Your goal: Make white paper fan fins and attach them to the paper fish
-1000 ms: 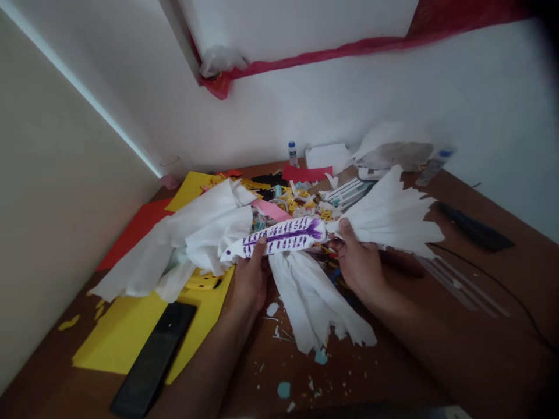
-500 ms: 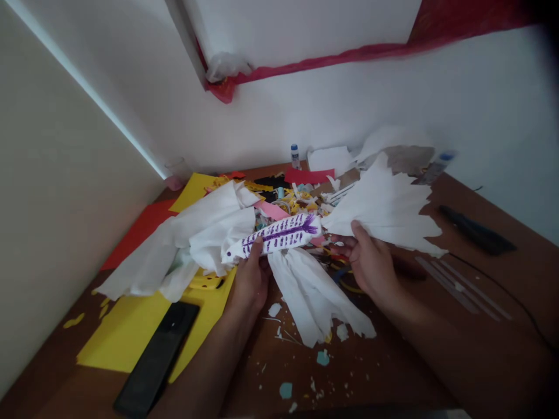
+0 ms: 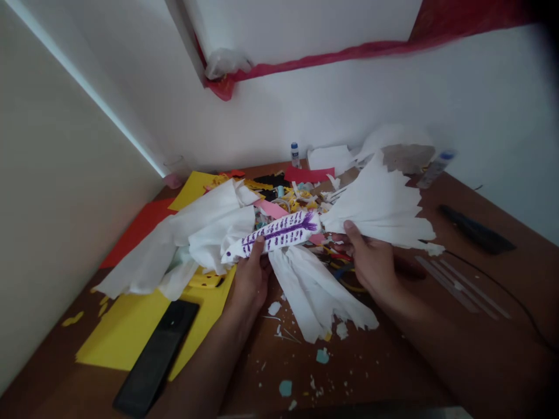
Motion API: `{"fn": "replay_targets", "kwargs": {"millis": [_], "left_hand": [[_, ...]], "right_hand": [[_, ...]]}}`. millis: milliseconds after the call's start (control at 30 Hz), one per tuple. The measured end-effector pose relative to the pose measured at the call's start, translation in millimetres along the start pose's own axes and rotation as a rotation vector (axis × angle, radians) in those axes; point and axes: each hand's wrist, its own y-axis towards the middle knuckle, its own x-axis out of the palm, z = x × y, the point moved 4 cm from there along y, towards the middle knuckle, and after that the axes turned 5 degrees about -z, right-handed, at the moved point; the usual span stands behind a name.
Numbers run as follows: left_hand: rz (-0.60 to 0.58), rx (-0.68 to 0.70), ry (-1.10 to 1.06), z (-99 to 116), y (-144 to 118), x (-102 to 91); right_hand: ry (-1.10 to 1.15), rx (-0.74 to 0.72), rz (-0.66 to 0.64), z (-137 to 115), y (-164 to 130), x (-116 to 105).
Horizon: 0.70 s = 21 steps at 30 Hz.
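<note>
A white paper bird [image 3: 279,234] lies across my hands, its slim body drawn with purple marks and a dark eye dot at the left end. Around the body near the head, my left hand [image 3: 252,276] is closed, thumb on top and fingers mostly hidden underneath. White crepe-paper wings spread from both sides: one wing [image 3: 174,238] to the left, the other wing [image 3: 321,297] towards me. At the right end fans a jagged white tail [image 3: 379,203]. My right hand [image 3: 371,259] pinches the tail's lower edge near its base, the thumb above and the fingers partly hidden.
Paper scraps [image 3: 301,198] are heaped behind the bird. A black phone [image 3: 157,358] rests on yellow sheets [image 3: 109,337] at the left. Glue bottles [image 3: 294,155] stand at the back. On the right lie a dark tool [image 3: 476,230] and clear strips [image 3: 463,288].
My right hand has shifted slightly left along the tail towards the body. The tail's fan has drawn in a little, uncovering more of the right-hand bottle. My left hand keeps its hold.
</note>
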Motion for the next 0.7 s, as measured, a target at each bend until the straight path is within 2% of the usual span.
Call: {"fn": "replay_targets", "kwargs": {"millis": [267,700], "left_hand": [[-0.014,0.014,0.025,-2.4,3.4,-4.9],[-0.022,0.010,0.009,-1.3,1.6,-1.3]], "right_hand": [[-0.032,0.007,-0.008,-0.2,0.5,-1.2],[-0.068,0.042,-0.033,-4.3,0.0,1.8]]}}
